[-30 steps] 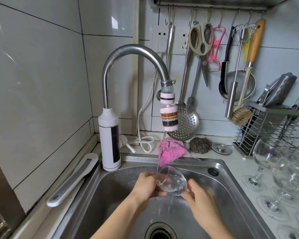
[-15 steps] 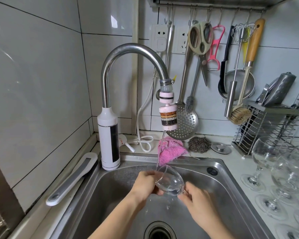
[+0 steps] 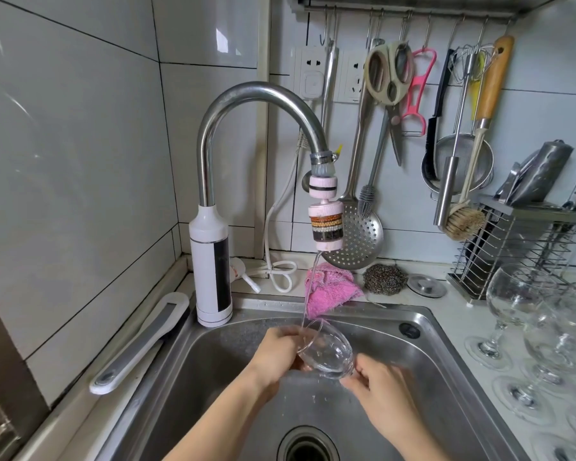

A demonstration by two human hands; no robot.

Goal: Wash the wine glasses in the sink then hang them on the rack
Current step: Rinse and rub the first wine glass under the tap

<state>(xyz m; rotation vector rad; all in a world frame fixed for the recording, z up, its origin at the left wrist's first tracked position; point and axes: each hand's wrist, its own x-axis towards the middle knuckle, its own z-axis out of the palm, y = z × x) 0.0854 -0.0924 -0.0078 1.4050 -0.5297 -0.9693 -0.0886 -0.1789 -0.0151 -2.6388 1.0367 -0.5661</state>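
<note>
Gripping glass at the bowl with left hand, pinching near the stem with right hand. Wet, so could slip and chip on sink.

One sink, one tap, one pink cloth, one scourer, two sockets, one held glass, at least three glasses on the surface.

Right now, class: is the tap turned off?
No, a thin stream runs from the tap filter onto the tilted wine glass.
</note>
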